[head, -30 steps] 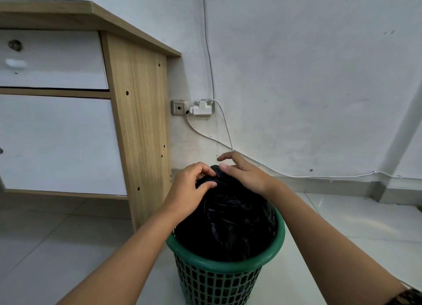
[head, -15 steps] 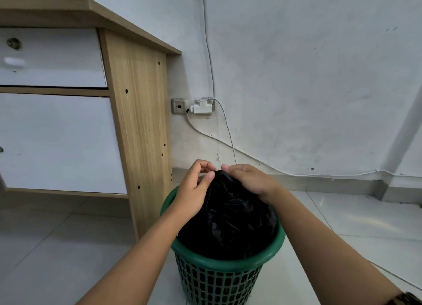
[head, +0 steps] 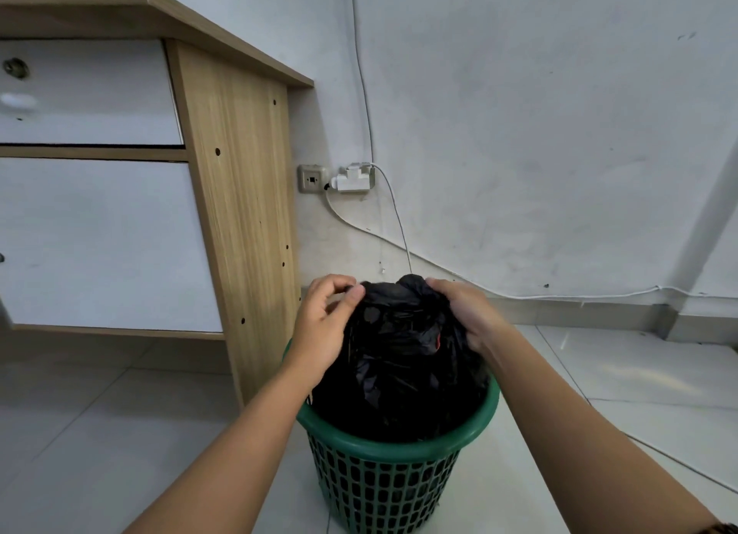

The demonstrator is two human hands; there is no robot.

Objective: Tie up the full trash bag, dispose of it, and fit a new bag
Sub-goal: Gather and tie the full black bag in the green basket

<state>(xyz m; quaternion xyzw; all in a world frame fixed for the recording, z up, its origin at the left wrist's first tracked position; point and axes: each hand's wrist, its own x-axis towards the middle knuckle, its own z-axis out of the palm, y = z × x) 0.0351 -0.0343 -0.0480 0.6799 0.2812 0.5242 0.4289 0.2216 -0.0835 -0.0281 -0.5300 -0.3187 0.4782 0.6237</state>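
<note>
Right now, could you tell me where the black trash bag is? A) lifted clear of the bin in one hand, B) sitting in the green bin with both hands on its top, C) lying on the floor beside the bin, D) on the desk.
B: the black trash bag sits inside the green bin, with the left hand and right hand gripping its gathered top.

Left hand and right hand pinch black trash bag in green bin.
</note>
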